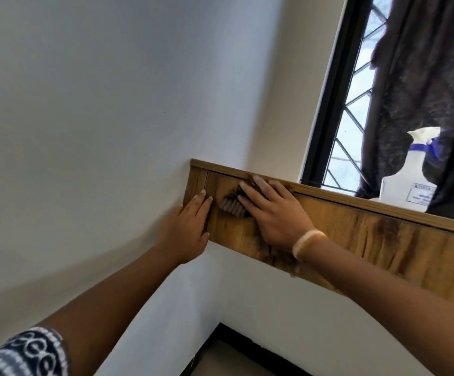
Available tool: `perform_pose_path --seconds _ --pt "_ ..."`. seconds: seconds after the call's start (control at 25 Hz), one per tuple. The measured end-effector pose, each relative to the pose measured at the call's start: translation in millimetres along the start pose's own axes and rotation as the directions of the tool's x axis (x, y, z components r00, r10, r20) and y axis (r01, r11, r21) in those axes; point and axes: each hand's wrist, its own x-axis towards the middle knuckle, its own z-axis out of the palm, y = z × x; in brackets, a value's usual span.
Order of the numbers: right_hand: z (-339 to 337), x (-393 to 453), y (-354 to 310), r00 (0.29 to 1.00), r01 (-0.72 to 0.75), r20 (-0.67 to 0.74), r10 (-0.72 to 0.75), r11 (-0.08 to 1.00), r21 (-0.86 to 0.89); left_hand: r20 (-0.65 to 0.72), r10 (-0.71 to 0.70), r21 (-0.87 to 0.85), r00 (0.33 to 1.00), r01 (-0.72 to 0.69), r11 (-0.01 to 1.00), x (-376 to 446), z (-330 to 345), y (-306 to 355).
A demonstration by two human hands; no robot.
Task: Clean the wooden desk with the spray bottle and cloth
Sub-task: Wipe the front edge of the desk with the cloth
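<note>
spray bottle [407, 183] label blurred; right hand [277, 215] presses cloth [232, 204].

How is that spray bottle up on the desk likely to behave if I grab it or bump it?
The spray bottle stands upright on the wooden desk, tall with a narrow neck, so a sideways bump would probably tip it. Its translucent plastic body looks fairly rigid, probably giving a little when squeezed. How full it is cannot be told, so its weight is uncertain.

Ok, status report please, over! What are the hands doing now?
Right hand flat, pressing grey ribbed cloth on wooden desk front panel. Left hand flat on panel's end. White spray bottle parked on top. Nothing in the way.
</note>
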Motion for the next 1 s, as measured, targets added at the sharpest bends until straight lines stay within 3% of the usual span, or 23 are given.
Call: perform_pose_path --seconds 0.12,0.28,0.4,0.48,0.56,0.64,0.68,0.8,0.88,0.96,1.0 --pt "1 -82 30 0.999 0.032 -0.039 -0.032 0.999 -0.007 -0.079 0.095 0.061 0.992 -0.091 0.994 6 -4 22" --pt "-15 -102 70 0.919 -0.341 -0.193 0.343 0.939 0.046 -0.221 0.180 0.069 0.958 -0.169 0.983 28 -22 46" --pt "-9 -77 50 0.873 -0.447 -0.199 0.445 0.894 0.035 -0.270 0.102 -0.027 0.958 -0.113 0.993 56 -34 67" --pt "-3 -59 30 0.926 -0.350 -0.129 0.354 0.935 0.052 -0.230 0.050 -0.120 0.972 -0.079 0.990 71 -36 75" --pt "4 -59 14 0.999 -0.033 -0.007 0.033 0.999 0.002 -0.216 0.043 -0.176 0.975 -0.082 0.981 76 -34 77" --pt "5 -71 19 0.965 0.239 0.120 -0.233 0.971 -0.032 -0.220 0.057 -0.166 0.974 -0.095 0.982 75 -33 73" --pt "-1 -75 31 0.971 0.229 0.081 -0.226 0.973 -0.029 -0.203 0.059 -0.152 0.977 -0.090 0.984 75 -33 72" --pt "-16 -79 75 0.991 -0.087 -0.101 0.086 0.996 -0.005 -0.135 0.027 -0.093 0.991 -0.040 0.995 74 -35 77" --pt "-19 -81 77 0.966 -0.228 -0.120 0.230 0.973 0.033 -0.115 0.012 -0.040 0.993 -0.017 0.999 74 -36 81" --pt "-9 -89 48 0.976 -0.191 -0.101 0.194 0.981 0.045 -0.092 0.006 -0.002 0.996 -0.006 1.000 73 -39 82" --pt "-3 -97 32 0.995 -0.084 -0.058 0.087 0.995 0.054 -0.072 0.007 0.013 0.997 -0.006 1.000 73 -42 83"
